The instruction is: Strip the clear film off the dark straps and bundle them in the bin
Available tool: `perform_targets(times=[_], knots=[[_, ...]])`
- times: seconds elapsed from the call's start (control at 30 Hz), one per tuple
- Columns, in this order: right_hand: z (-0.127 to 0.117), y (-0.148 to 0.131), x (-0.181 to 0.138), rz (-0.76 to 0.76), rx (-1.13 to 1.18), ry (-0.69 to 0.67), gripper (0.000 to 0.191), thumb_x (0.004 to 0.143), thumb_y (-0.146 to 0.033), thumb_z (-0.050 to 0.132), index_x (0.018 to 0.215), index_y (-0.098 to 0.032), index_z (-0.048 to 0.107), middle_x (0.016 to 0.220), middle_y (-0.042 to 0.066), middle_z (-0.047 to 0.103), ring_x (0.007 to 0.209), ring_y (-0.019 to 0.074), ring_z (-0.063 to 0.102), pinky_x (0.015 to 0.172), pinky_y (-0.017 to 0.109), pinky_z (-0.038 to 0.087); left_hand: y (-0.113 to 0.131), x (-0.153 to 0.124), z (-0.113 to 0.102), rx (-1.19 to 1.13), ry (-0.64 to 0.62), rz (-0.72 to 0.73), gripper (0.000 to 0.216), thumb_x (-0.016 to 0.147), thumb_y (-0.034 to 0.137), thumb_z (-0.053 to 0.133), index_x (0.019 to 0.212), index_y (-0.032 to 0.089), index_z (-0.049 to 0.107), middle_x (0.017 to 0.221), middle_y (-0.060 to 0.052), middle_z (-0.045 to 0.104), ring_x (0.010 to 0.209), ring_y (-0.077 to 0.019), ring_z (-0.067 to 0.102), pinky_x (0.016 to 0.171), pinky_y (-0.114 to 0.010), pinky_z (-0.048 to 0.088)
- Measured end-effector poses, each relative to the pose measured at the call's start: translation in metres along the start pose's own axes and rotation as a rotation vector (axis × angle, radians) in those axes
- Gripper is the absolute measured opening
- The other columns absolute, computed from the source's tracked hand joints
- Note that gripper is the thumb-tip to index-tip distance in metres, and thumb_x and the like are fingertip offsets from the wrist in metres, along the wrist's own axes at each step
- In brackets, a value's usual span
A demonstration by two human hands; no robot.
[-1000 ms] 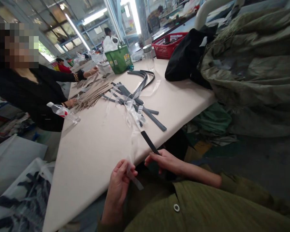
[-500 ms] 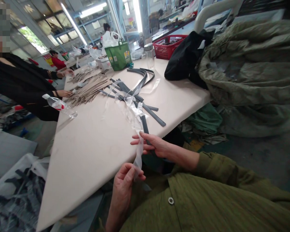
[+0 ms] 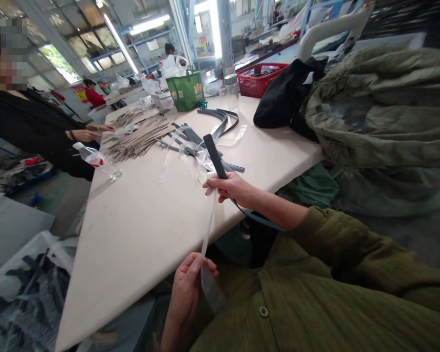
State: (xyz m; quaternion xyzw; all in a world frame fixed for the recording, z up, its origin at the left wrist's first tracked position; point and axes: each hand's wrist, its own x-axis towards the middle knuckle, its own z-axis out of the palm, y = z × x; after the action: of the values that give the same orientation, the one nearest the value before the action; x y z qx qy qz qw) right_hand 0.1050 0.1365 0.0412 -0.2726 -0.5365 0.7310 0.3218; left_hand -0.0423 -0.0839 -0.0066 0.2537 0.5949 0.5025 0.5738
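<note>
My left hand (image 3: 187, 288) is closed in a pinch on a long, narrow clear plastic sleeve (image 3: 209, 222), near the table's front edge; a loose end of it hangs below my fingers. Higher up, my right hand (image 3: 231, 189) is wrapped round a dark grey strap (image 3: 215, 156). Its rounded tip points up and away, and its tail drops behind my wrist below the table edge. My right thumb and fingertips also pinch the upper part of the sleeve. Beyond lie several dark straps (image 3: 192, 136) with crumpled plastic sleeves (image 3: 201, 157) over them.
On the pale table (image 3: 139, 230) stand a green bag (image 3: 185, 91), a glass bottle (image 3: 231, 93), a red basket (image 3: 260, 80) and a tilted plastic bottle (image 3: 97, 160). A co-worker (image 3: 33, 127) handles brown strips (image 3: 139, 139) at left. A large sack (image 3: 381, 107) stands right.
My right hand has moved up and away with the dark strap, lifting its tip off the pile. The plastic sleeve now stretches taut between my hands.
</note>
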Motion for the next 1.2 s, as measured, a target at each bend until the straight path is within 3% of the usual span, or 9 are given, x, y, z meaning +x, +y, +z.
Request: perform_targets(times=[0.07, 0.2, 0.33, 0.43, 0.57, 0.8, 1.0, 1.2], knots=[[0.002, -0.01, 0.002, -0.079, -0.066, 0.019, 0.031, 0.082, -0.041, 0.065, 0.09, -0.011, 0.071, 0.064, -0.001, 0.061, 0.048, 0.005, 0.041, 0.045, 0.017, 0.039, 0.004, 0.006, -0.008, 0.09, 0.057, 0.042, 0.043, 0.079, 0.058, 0.066, 0.082, 0.015, 0.07, 0.081, -0.008, 0.072, 0.073, -0.0186, 0.066, 0.071, -0.028, 0.052], [0.015, -0.029, 0.003, -0.163, -0.197, -0.011, 0.024, 0.084, -0.033, 0.064, 0.086, -0.01, 0.071, 0.053, -0.005, 0.053, 0.047, 0.0055, 0.047, 0.044, 0.015, 0.037, 0.034, 0.019, -0.016, 0.203, 0.196, 0.308, 0.048, 0.08, 0.059, 0.064, 0.103, 0.018, 0.071, 0.108, -0.011, 0.072, 0.097, -0.0233, 0.067, 0.086, -0.032, 0.052], [0.033, -0.04, 0.005, -0.189, -0.343, -0.095, 0.019, 0.088, -0.025, 0.059, 0.086, -0.01, 0.071, 0.053, -0.005, 0.055, 0.045, 0.0047, 0.049, 0.044, 0.015, 0.04, 0.068, 0.039, 0.011, 0.261, 0.099, 0.471, 0.048, 0.075, 0.043, 0.074, 0.117, 0.021, 0.067, 0.118, -0.009, 0.07, 0.106, -0.0237, 0.064, 0.089, -0.032, 0.051], [0.04, -0.042, 0.014, -0.184, -0.441, -0.071, 0.019, 0.088, -0.024, 0.059, 0.089, -0.01, 0.073, 0.054, -0.004, 0.056, 0.047, 0.0059, 0.051, 0.045, 0.015, 0.043, 0.07, 0.055, 0.039, 0.301, 0.01, 0.404, 0.036, 0.073, 0.037, 0.075, 0.103, 0.018, 0.072, 0.098, -0.006, 0.074, 0.087, -0.0202, 0.067, 0.082, -0.03, 0.052], [0.032, -0.043, 0.035, -0.186, -0.489, 0.028, 0.019, 0.088, -0.025, 0.062, 0.09, -0.009, 0.072, 0.055, -0.003, 0.056, 0.047, 0.0057, 0.049, 0.042, 0.014, 0.041, 0.043, 0.059, 0.059, 0.248, -0.112, 0.253, 0.03, 0.074, 0.039, 0.074, 0.094, 0.016, 0.075, 0.074, -0.002, 0.072, 0.068, -0.0146, 0.063, 0.069, -0.026, 0.05], [0.008, -0.039, 0.07, -0.109, -0.479, 0.199, 0.018, 0.09, -0.02, 0.059, 0.092, -0.006, 0.07, 0.054, -0.004, 0.052, 0.048, 0.0048, 0.047, 0.041, 0.011, 0.038, 0.007, 0.035, 0.052, 0.122, -0.175, 0.041, 0.036, 0.074, 0.037, 0.075, 0.102, 0.015, 0.074, 0.079, -0.004, 0.073, 0.063, -0.0104, 0.058, 0.063, -0.022, 0.046], [0.016, -0.024, 0.077, -0.106, -0.516, 0.166, 0.021, 0.092, -0.023, 0.057, 0.096, -0.007, 0.069, 0.059, -0.001, 0.057, 0.049, 0.0061, 0.049, 0.045, 0.014, 0.042, -0.004, 0.036, 0.044, 0.124, -0.192, -0.013, 0.047, 0.074, 0.039, 0.074, 0.113, 0.015, 0.068, 0.076, -0.004, 0.073, 0.061, -0.0118, 0.06, 0.062, -0.024, 0.046], [0.029, -0.029, 0.077, -0.201, -0.582, 0.084, 0.022, 0.094, -0.025, 0.056, 0.097, -0.007, 0.069, 0.059, -0.002, 0.057, 0.05, 0.0052, 0.049, 0.047, 0.013, 0.044, -0.004, 0.043, 0.043, 0.235, -0.27, -0.023, 0.031, 0.075, 0.044, 0.073, 0.082, 0.013, 0.072, 0.071, -0.006, 0.072, 0.064, -0.0137, 0.062, 0.062, -0.024, 0.045]])
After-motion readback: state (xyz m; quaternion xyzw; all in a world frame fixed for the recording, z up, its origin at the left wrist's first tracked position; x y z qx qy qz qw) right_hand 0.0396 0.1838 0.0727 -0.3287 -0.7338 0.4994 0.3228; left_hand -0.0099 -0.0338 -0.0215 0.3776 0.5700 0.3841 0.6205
